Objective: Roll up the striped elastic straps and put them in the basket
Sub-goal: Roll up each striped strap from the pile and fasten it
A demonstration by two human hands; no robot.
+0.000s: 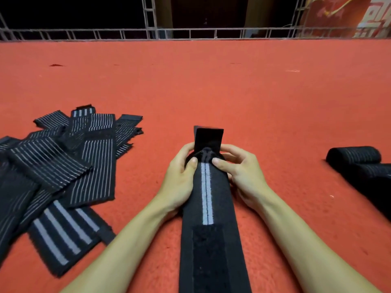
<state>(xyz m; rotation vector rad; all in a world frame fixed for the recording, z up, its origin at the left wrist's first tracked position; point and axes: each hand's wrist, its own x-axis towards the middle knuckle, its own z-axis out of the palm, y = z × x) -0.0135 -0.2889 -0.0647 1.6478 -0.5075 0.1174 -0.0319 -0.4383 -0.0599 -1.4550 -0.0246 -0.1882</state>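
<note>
Striped strap (206, 208) on red carpet (211, 85), fingers of left hand (179, 178) and right hand (241, 172) pinching its rolled end, railing (190, 33) beyond

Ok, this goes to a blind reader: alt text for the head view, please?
The left hand and right hand grip the rolled far end of a black, grey-striped strap on red carpet. A pile of flat striped straps lies at left; a rolled strap lies at right.

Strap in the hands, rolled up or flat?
Partly: left hand and right hand grip the strap at a small roll; the rest lies flat.
</note>
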